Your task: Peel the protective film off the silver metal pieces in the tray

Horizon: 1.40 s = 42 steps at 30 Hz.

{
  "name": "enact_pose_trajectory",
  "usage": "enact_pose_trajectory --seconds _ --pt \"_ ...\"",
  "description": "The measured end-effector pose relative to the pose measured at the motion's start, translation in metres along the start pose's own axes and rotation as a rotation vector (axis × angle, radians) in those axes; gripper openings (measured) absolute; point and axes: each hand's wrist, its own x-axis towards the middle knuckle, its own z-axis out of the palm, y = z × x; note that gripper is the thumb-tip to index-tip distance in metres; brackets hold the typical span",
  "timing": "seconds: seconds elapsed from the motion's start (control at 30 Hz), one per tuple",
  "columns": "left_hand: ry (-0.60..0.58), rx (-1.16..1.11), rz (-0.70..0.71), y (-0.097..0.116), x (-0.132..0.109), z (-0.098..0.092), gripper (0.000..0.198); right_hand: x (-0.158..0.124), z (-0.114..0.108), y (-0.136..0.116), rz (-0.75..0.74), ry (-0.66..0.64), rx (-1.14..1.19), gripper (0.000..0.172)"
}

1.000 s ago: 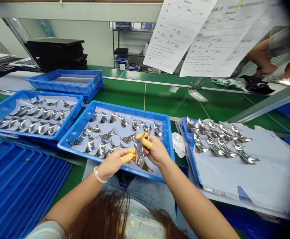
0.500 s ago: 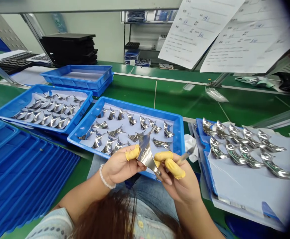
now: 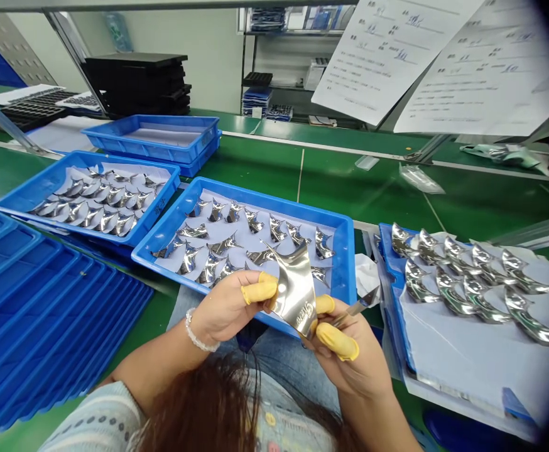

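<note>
We look down at a green worktop [image 3: 373,188] laid with blue trays. At far left sits a stack of empty blue trays [image 3: 43,314]. Beyond it, a left tray [image 3: 24,191] holds rows of shiny curved metal parts on white paper. A middle tray [image 3: 345,251] holds more of them, spaced apart.

In front of the middle tray, above the person's lap, the left hand [image 3: 227,307] is closed in a pinch. Its thumb, capped in yellow rubber, presses the left edge of one polished metal piece [image 3: 296,289]. The piece is held up, tilted, with pointed tips and a mirror finish.

The right hand [image 3: 350,358] pinches the piece's lower edge between two yellow-capped fingers. Its other fingers curl around a slim metal tool [image 3: 357,306], which points away to the right.

At right, a paper-lined tray [image 3: 397,317] carries two rows of the same parts.

We judge three risks. The grip is only at the edges, so the slick piece could slip and drop. The tool shares the right hand, so a turn of the wrist could scratch the mirror face. Bare skin beside the caps could leave smudges.
</note>
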Motion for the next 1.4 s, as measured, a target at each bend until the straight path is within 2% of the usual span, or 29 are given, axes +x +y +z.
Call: enact_pose_trajectory --seconds 0.2,0.4,0.6,0.77,0.87,0.97,1.03,1.1,1.23,1.4 --pt "0.026 0.048 0.000 0.004 -0.004 0.005 0.033 -0.001 -0.003 0.005 -0.003 -0.015 0.044 0.023" --pt "0.048 0.204 0.052 0.008 -0.006 0.006 0.025 -0.003 -0.006 0.007 -0.035 -0.011 -0.019 0.018" --pt "-0.019 0.292 0.105 0.004 -0.006 -0.004 0.028 -0.004 -0.010 0.007 -0.099 -0.042 -0.148 0.013" --pt "-0.076 0.391 0.137 0.006 -0.008 -0.010 0.023 -0.006 -0.022 0.015 -0.124 -0.061 -0.274 0.007" --pt "-0.051 0.687 0.201 0.014 -0.002 -0.022 0.021 -0.007 -0.029 0.017 -0.138 -0.018 -0.285 0.009" --pt "0.138 1.170 0.276 0.018 0.018 -0.048 0.029 -0.004 -0.033 0.015 -0.146 0.085 -0.202 0.016" --pt "0.210 1.509 0.190 0.015 0.034 -0.067 0.033 -0.003 -0.034 0.015 -0.122 0.157 -0.156 0.019" --pt "0.180 1.739 0.048 0.007 0.050 -0.081 0.034 -0.002 -0.036 0.017 -0.093 0.208 -0.144 0.022" --pt "0.069 1.872 -0.068 -0.013 0.073 -0.089 0.026 -0.001 -0.039 0.023 -0.061 0.223 -0.129 0.021" --pt "0.049 1.952 -0.123 -0.026 0.088 -0.081 0.014 -0.002 -0.039 0.027 -0.024 0.213 -0.026 0.021"
